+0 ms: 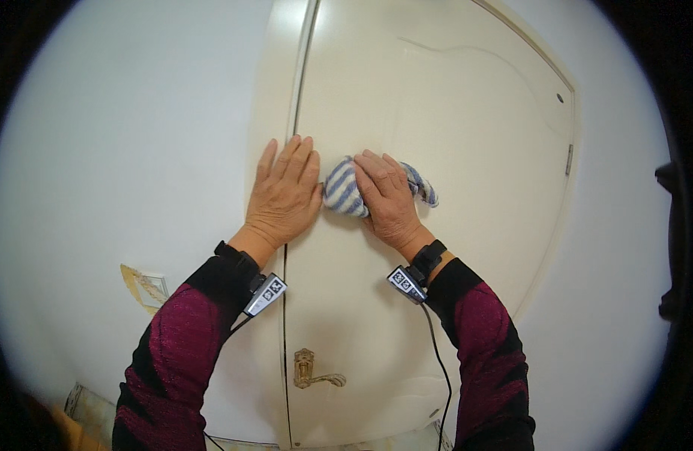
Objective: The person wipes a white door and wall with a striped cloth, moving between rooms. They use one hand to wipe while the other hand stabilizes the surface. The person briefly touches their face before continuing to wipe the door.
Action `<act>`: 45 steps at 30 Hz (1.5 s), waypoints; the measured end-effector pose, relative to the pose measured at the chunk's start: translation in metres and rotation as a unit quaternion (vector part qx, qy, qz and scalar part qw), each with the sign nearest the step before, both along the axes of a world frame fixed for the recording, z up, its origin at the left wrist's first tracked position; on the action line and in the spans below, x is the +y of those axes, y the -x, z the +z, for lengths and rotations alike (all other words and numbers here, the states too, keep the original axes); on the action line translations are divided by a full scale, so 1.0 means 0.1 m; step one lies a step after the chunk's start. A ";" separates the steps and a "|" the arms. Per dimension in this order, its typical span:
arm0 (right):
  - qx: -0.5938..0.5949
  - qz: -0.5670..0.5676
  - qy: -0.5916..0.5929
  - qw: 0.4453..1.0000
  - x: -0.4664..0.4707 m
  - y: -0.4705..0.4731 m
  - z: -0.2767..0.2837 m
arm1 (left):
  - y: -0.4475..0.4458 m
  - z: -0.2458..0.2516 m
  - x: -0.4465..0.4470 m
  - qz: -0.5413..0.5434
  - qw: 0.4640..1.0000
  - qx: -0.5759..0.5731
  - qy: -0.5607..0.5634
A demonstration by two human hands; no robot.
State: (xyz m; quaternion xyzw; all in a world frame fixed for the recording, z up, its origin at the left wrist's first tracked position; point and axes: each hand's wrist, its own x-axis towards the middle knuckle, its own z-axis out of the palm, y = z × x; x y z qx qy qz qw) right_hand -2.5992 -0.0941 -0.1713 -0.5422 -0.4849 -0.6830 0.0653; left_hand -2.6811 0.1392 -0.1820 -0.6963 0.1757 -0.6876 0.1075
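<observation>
My right hand (388, 197) presses a bunched blue-and-white striped cloth (343, 189) against a cream door (453, 118). A loose end of the cloth sticks out to the right of the fingers. To the left, my left hand (284, 191) lies flat, fingers together and thumb side towards the cloth, across the door frame (267, 107) and the gap at the door's edge. It holds nothing. The palm is hidden from view.
A brass-coloured lever handle (304, 366) sits low on the door's left side. A hinge (569, 159) shows on the right edge. White wall (126, 141) flanks the frame, with a wall switch or socket (154, 284) beside my left sleeve. Cables hang from both wrist devices (407, 283).
</observation>
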 end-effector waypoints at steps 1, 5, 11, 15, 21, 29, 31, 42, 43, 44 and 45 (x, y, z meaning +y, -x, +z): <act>0.000 -0.007 0.013 1.000 -0.11 -0.03 0.02 | 0.00 -0.01 0.00 0.005 1.000 0.004 0.001; -0.003 -0.053 -0.124 0.991 -0.63 -0.21 0.49 | 0.00 -0.01 0.00 0.001 1.000 0.002 0.001; 0.110 -0.073 -0.379 0.916 -1.01 -0.44 0.81 | 0.02 0.01 0.02 0.012 1.000 0.003 0.004; 0.064 -0.053 -0.272 0.959 -0.50 -0.33 0.02 | 0.01 0.01 0.02 0.001 1.000 -0.005 0.002; 0.026 0.016 0.281 0.959 -0.25 0.05 -0.99 | 0.01 0.00 0.02 0.004 1.000 -0.019 -0.005; 0.136 -0.087 -0.333 0.929 -1.30 -0.41 0.05 | 0.02 -0.01 0.08 0.014 1.000 -0.008 0.001; 0.281 -0.007 -0.442 0.852 -1.42 -0.45 0.18 | 0.02 -0.01 0.09 0.014 1.000 -0.008 0.005; 0.065 0.005 0.236 0.970 -0.23 0.20 -1.43 | -0.07 -0.04 0.12 0.014 0.999 -0.031 -0.004; 0.097 -0.010 0.198 0.975 -0.29 0.18 -1.40 | -0.07 -0.03 0.14 0.004 0.999 -0.033 -0.007; 0.103 -0.011 0.162 0.981 -0.38 0.13 -1.31 | -0.06 -0.02 0.14 0.008 0.999 -0.030 -0.009; 0.073 -0.077 0.106 0.989 -0.53 0.02 -1.16 | -0.06 -0.02 0.15 0.013 1.000 -0.025 -0.007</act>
